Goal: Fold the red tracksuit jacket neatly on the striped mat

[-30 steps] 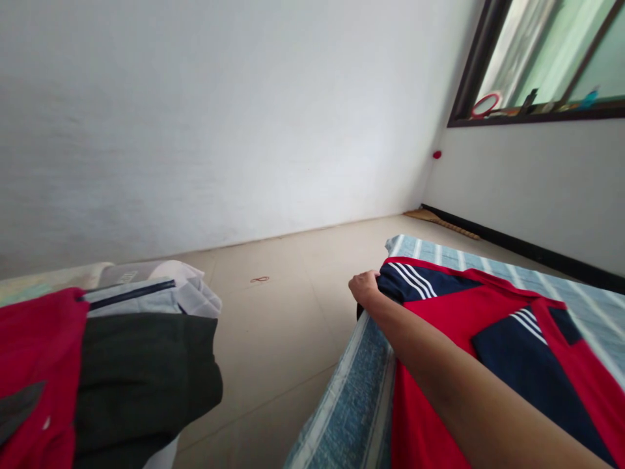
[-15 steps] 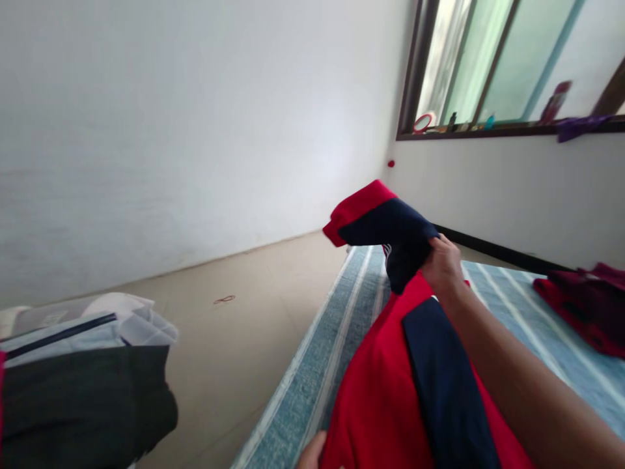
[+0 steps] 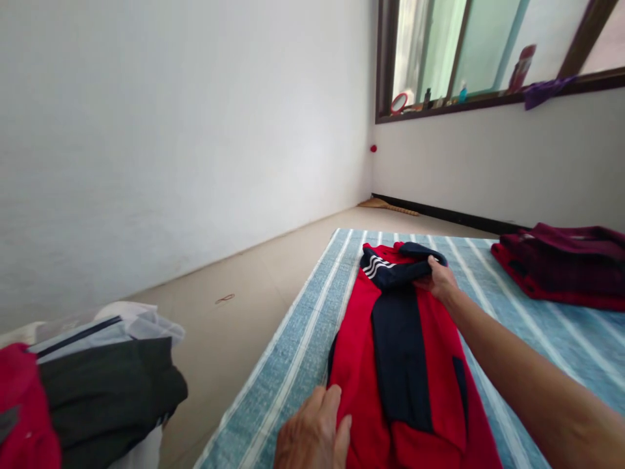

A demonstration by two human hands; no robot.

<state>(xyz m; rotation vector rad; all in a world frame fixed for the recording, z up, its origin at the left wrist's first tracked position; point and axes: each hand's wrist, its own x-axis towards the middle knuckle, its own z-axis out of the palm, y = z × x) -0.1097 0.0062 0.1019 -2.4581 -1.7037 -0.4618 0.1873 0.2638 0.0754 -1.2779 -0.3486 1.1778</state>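
Observation:
A red and navy jacket (image 3: 400,352) with white stripes at one shoulder lies lengthwise on a blue striped cloth (image 3: 312,326). One navy and red sleeve lies down the middle of it. At the upper end, my right hand (image 3: 439,279) is closed on the navy fabric, the thumb on top and the fingers partly hidden beneath. My left hand (image 3: 315,430) is at the jacket's near left edge, its fingers curled on the red fabric and its thumb lying over it.
Folded maroon and red clothes (image 3: 566,260) lie on the cloth at right. Lower left holds a heap with a dark green garment (image 3: 112,384) and a red one (image 3: 24,404). A broom (image 3: 385,206) rests by the wall. Small items line the windowsill (image 3: 469,104).
The raised navy and red part of the jacket has come down onto the cloth. My right hand has lowered with it, and my left hand shows more fully. The view has shifted.

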